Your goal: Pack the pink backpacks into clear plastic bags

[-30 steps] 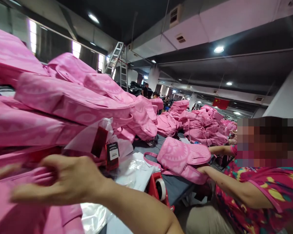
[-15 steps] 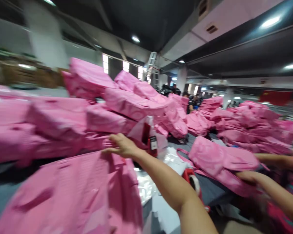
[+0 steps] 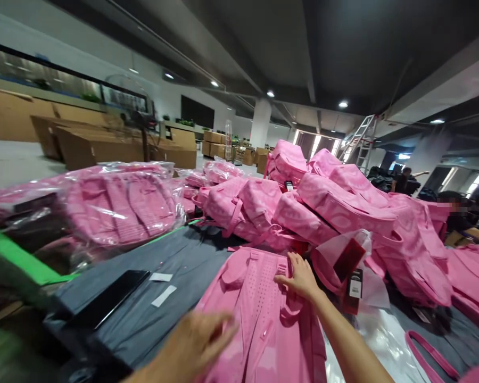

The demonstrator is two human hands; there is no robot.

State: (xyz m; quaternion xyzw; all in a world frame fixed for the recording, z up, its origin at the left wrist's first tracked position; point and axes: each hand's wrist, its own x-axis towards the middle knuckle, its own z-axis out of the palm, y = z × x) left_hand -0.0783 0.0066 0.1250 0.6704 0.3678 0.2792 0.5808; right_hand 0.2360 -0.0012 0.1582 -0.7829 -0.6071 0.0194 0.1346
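R hand (image 3: 297,277) on pink backpack (image 3: 259,314) near top, prob. to stop it sliding; can't tell if gripping. L hand (image 3: 199,336) blurred, ditto.

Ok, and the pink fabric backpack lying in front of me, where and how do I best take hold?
Probably the far left edge of the pink fabric backpack, from the left. It lies strap side up, with dark grey cloth bordering that edge, while other pink bags crowd its far end. Your right grip is at the far right, so both corners could lift together.
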